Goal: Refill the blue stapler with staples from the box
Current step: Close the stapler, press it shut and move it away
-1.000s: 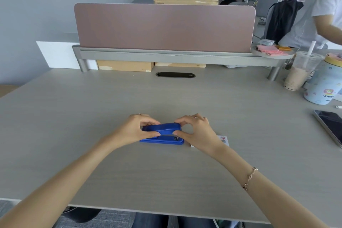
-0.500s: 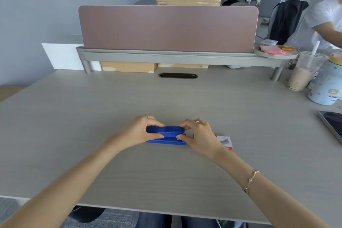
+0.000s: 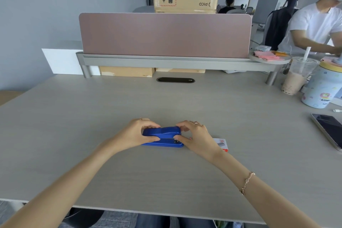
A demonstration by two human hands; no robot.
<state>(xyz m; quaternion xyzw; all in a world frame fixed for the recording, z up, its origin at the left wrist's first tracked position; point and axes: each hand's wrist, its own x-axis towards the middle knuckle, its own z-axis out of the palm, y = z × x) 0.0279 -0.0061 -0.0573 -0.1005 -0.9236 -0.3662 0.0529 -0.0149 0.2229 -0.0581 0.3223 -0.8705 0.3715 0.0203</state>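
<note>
The blue stapler (image 3: 164,136) lies flat on the desk in front of me, its long side toward me and its top down. My left hand (image 3: 136,133) grips its left end, thumb on the near side and fingers over the top. My right hand (image 3: 197,138) pinches its right end between thumb and fingers. A small white and red staple box (image 3: 222,143) lies on the desk just right of my right hand, partly hidden behind the wrist.
A dark phone (image 3: 328,129) lies at the right edge of the desk. A milk tea cup (image 3: 296,77) and a light blue tumbler (image 3: 323,87) stand at the back right. A pink divider (image 3: 164,35) runs across the back; another person (image 3: 314,27) works beyond it.
Both hands have stayed on the stapler's two ends, and it still rests on the desk. My view has tilted slightly, so more of the staple box shows beside my right wrist.
</note>
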